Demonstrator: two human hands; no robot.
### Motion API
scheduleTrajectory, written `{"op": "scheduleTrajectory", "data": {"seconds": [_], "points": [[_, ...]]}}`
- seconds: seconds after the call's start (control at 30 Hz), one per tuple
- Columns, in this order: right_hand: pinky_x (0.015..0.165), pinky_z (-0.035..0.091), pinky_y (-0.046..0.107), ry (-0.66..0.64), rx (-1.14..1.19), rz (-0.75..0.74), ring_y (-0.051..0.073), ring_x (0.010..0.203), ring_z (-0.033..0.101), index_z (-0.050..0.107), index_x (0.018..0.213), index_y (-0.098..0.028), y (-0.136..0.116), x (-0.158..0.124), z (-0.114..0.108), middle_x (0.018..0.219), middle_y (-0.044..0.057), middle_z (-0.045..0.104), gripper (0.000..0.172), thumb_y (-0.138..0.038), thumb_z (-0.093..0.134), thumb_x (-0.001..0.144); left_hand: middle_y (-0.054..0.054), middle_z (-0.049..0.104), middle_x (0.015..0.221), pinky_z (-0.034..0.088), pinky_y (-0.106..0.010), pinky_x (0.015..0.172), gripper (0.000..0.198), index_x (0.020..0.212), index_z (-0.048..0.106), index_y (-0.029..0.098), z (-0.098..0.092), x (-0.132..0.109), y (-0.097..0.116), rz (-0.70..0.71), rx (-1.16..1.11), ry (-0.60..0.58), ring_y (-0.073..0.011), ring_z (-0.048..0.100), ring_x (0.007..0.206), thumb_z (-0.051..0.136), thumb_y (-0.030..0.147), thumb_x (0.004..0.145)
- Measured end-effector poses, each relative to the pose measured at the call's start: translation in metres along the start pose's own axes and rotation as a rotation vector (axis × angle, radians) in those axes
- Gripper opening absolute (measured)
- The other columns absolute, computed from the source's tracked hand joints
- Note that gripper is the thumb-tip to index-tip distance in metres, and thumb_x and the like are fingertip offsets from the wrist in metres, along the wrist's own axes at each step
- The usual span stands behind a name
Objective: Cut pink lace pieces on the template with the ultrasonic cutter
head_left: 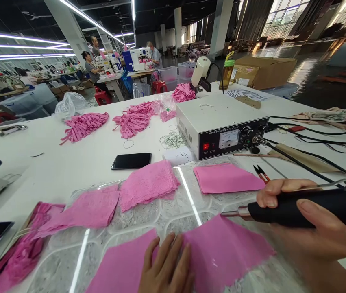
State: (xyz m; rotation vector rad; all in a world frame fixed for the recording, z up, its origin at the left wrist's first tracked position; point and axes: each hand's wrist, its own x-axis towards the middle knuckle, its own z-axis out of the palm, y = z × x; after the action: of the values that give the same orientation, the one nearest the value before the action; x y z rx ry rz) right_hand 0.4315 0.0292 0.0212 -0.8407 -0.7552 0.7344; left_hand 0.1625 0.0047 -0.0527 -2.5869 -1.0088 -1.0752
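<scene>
Pink cloth (221,252) (thin, soft, frayed along one edge) lies flat at the near side of the counter (69,162), on a clear textured mat (175,215). The left hand (166,268) lies on it palm down, grip spread, fingers flat where two pieces meet. The right hand (310,232) has its grip closed round the black handle of a corded tool (297,209). Its metal tip (233,212) points left at the cloth's far edge; whether it touches cannot be told.

By its look the cloth is very light and limp, apt to slide or wrinkle on the smooth mat. It is better pinned flat under the fingers, close to the tip, than pinched. The tool looks rigid and is held mid-handle like a thick pen.

Just beyond lie a lace piece (148,185), a folded pink square (226,178) and small snips (261,173). Behind them are a dark phone (131,161) and a white control box (221,122) with a dial. Farther back are bundles of pink strips (84,125) and — well apart — other people (92,69) at sewing stations.
</scene>
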Motion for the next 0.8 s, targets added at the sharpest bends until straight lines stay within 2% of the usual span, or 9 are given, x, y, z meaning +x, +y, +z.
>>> {"op": "scheduleTrajectory", "data": {"seconds": [0.2,0.37,0.53,0.67,0.8], "points": [[0.042,0.048,0.035,0.011,-0.021,-0.013,0.017,0.049,0.048,0.062,0.068,-0.022,0.002,0.001,0.002,0.060,0.001,0.053,0.005,-0.025,0.065,0.064,-0.007,0.073,0.106,0.023,-0.037,0.118,0.022,0.109,0.069,0.016,0.001,-0.001,0.000,0.004,0.015,0.001,-0.0181,0.063,0.112,0.058,0.028,0.094],[0.041,0.045,0.033,0.082,-0.037,-0.061,0.015,0.046,0.047,0.061,0.064,-0.021,0.000,0.002,0.005,0.058,0.000,0.049,0.009,-0.025,0.066,0.058,-0.006,0.074,0.105,0.021,-0.036,0.119,0.022,0.107,0.069,0.016,0.000,0.001,0.002,-0.010,0.011,0.000,-0.0176,0.064,0.111,0.058,0.030,0.094],[0.040,0.045,0.032,0.008,-0.024,0.000,0.015,0.046,0.047,0.060,0.063,-0.021,-0.002,-0.004,0.018,0.056,0.000,0.050,0.016,-0.031,0.072,0.059,-0.006,0.075,0.102,0.020,-0.035,0.119,0.022,0.100,0.070,0.014,-0.002,0.006,0.004,-0.016,-0.020,0.049,-0.0173,0.064,0.110,0.055,0.029,0.096],[0.040,0.046,0.031,-0.010,-0.045,0.022,0.014,0.045,0.047,0.061,0.063,-0.021,-0.002,-0.007,0.026,0.057,0.001,0.053,0.024,-0.038,0.077,0.059,-0.007,0.074,0.101,0.020,-0.036,0.119,0.021,0.101,0.070,0.014,-0.001,0.007,0.006,-0.015,-0.027,0.040,-0.0174,0.064,0.111,0.055,0.029,0.095],[0.041,0.046,0.031,-0.028,-0.078,0.000,0.014,0.046,0.045,0.059,0.062,-0.021,-0.002,-0.009,0.026,0.057,0.001,0.050,0.019,-0.034,0.074,0.062,-0.007,0.075,0.099,0.023,-0.037,0.118,0.021,0.099,0.070,0.015,0.001,0.006,0.009,-0.053,-0.037,0.111,-0.0185,0.065,0.110,0.053,0.028,0.096]]}}
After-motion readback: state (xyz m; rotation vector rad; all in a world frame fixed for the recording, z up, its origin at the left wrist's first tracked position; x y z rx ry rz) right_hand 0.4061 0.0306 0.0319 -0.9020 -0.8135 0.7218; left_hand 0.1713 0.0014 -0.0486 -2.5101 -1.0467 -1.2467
